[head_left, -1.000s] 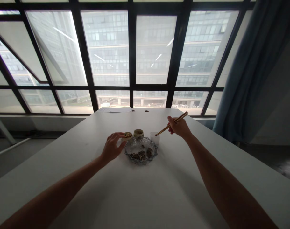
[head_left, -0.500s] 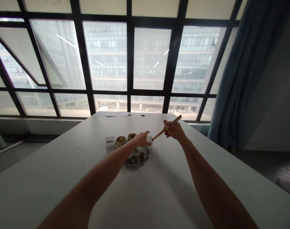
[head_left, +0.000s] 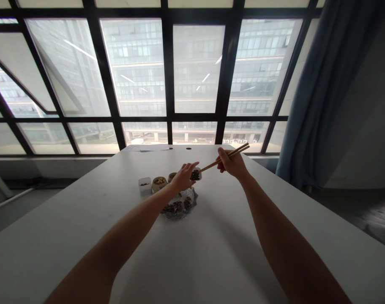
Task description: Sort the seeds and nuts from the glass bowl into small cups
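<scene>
My left hand (head_left: 183, 177) is closed round a small white cup (head_left: 200, 175), which tilts toward me and shows dark bits inside. In my right hand (head_left: 232, 162) is a pair of chopsticks (head_left: 239, 149), their tips at the cup's rim. Below my left hand lies a clear, divided dish (head_left: 195, 202) with dark dried pieces in its sections. Left of the hand stand a round pot (head_left: 158, 188) with yellowish pieces and a second round pot (head_left: 171, 176), partly covered by the hand. A white square cup (head_left: 144, 189) with a few dark bits stands farthest left.
Everything stands on a long white table (head_left: 122, 253). Papers (head_left: 146, 147) lie at its far edge, near two round holes. Beyond is a black-framed window wall, with a blue curtain (head_left: 309, 105) at the right.
My left hand has taken hold of the small white cup and tilted it, so its dark contents show. The chopsticks have swung flatter, their tips now at the cup's rim. The view has shifted slightly.
</scene>
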